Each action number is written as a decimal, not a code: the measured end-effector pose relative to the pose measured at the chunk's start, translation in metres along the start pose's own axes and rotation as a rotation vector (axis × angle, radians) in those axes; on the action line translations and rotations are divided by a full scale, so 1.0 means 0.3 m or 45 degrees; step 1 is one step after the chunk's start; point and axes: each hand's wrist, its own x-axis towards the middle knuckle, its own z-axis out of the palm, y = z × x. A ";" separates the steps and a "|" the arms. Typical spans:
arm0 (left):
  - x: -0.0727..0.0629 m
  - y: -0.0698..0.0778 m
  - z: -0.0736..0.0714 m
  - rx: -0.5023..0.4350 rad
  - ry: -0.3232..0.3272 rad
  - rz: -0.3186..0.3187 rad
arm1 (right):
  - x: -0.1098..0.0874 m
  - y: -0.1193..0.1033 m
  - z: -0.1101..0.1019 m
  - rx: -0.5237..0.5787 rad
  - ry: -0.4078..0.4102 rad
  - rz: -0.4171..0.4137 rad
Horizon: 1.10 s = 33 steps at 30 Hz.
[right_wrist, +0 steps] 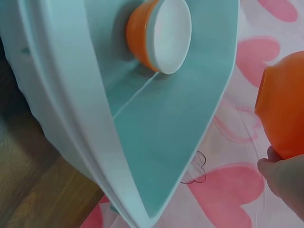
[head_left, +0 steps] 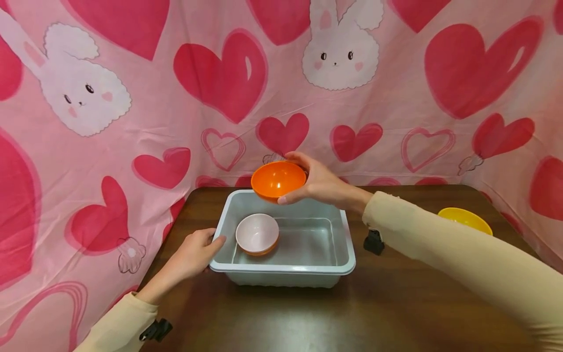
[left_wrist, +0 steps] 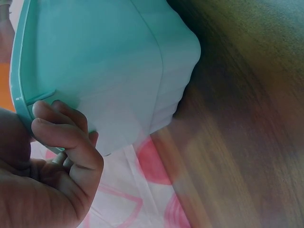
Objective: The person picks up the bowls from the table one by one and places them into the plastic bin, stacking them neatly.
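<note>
My right hand (head_left: 323, 183) holds an orange bowl (head_left: 278, 180) by its right side, above the back rim of a grey plastic tub (head_left: 281, 268). The bowl's opening is tipped toward me, and its orange outside (right_wrist: 285, 104) shows in the right wrist view. At the tub's left rim, my left hand (head_left: 198, 252) grips with the thumb over the edge; its curled fingers (left_wrist: 66, 133) lie under the rim in the left wrist view. Inside the tub, on the left, sits a bowl with a white inside and orange outside (head_left: 257, 233).
A yellow bowl (head_left: 466, 220) stands on the dark wooden table (head_left: 418, 303) at the right, partly hidden behind my right sleeve (head_left: 431, 239). Pink cloth (head_left: 167, 122) with hearts and rabbits hangs behind the table and along both sides.
</note>
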 end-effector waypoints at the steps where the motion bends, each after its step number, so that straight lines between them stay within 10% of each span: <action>1: -0.001 -0.001 0.001 0.000 -0.003 -0.002 | 0.001 0.003 0.006 0.001 0.001 0.002; 33: 0.002 -0.002 0.002 -0.004 0.004 0.007 | 0.079 0.031 0.142 0.005 -0.113 0.000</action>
